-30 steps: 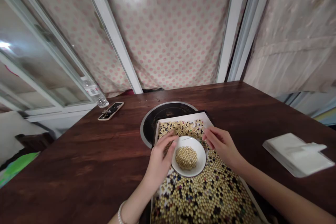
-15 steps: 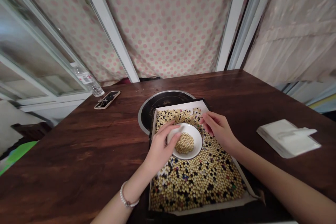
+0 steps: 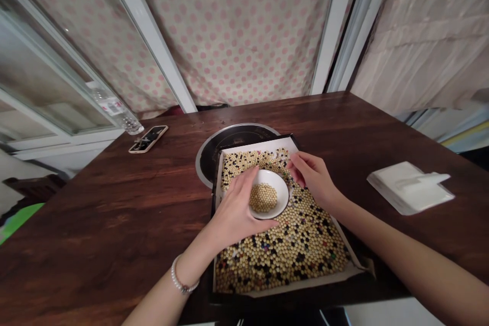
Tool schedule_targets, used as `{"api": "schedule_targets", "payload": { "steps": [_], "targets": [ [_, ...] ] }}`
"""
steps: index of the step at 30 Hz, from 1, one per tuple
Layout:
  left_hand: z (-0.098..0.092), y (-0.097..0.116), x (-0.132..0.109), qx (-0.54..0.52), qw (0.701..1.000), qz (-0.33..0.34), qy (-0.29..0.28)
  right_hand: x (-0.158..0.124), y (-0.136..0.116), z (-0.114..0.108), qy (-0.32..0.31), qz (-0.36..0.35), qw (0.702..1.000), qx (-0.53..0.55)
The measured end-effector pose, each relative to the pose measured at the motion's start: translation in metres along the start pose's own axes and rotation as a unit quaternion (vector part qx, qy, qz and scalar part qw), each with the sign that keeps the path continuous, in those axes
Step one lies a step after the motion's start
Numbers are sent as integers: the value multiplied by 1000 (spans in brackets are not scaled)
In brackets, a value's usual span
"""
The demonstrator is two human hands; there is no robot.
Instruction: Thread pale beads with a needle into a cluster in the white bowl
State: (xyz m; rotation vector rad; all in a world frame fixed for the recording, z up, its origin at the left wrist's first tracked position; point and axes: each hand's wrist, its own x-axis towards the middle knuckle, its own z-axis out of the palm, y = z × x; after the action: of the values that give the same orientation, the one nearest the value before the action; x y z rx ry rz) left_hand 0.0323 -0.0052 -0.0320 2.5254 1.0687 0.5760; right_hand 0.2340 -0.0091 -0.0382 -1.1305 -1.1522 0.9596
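Observation:
A white bowl (image 3: 281,194) with a dark rim holds a heap of cream beads (image 3: 263,197). My left hand (image 3: 235,209) wraps round its left side, thumb along the near edge and fingers at the far edge. Just right of the bowl, my right hand (image 3: 309,173) pinches a thin needle-like piece (image 3: 281,160) that points left above the beads. Beneath both hands lies a paper-lined tray (image 3: 218,175) spread with cream and black beads (image 3: 286,254), with a few coloured ones among them.
A round black plate (image 3: 208,155) set in the wooden table (image 3: 114,224) shows behind the tray. At the back left are a phone (image 3: 148,139) and a clear bottle (image 3: 116,111). White packets (image 3: 410,187) lie to the right.
My left hand has shifted from the bowl's upper left rim to a wider hold round its side. The bowl is a little left of where it was. The whole view has shifted slightly.

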Motion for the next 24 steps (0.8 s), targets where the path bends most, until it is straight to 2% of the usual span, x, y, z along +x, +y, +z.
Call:
{"api": "schedule_targets", "payload": {
  "steps": [6, 14, 20, 24],
  "targets": [
    [3, 5, 0, 7, 1000, -19, 20, -1, 0, 1, 2, -6, 1000, -3],
    [4, 6, 1, -18, 996, -32, 79, 0, 0, 0, 22, 3, 1000, -8],
    [0, 4, 3, -55, 985, -87, 137, 1, 2, -2, 32, 8, 999, -9],
    [2, -1, 6, -108, 976, -126, 144, 0, 1, -2, 30, 9, 1000, -3]
  ]
}}
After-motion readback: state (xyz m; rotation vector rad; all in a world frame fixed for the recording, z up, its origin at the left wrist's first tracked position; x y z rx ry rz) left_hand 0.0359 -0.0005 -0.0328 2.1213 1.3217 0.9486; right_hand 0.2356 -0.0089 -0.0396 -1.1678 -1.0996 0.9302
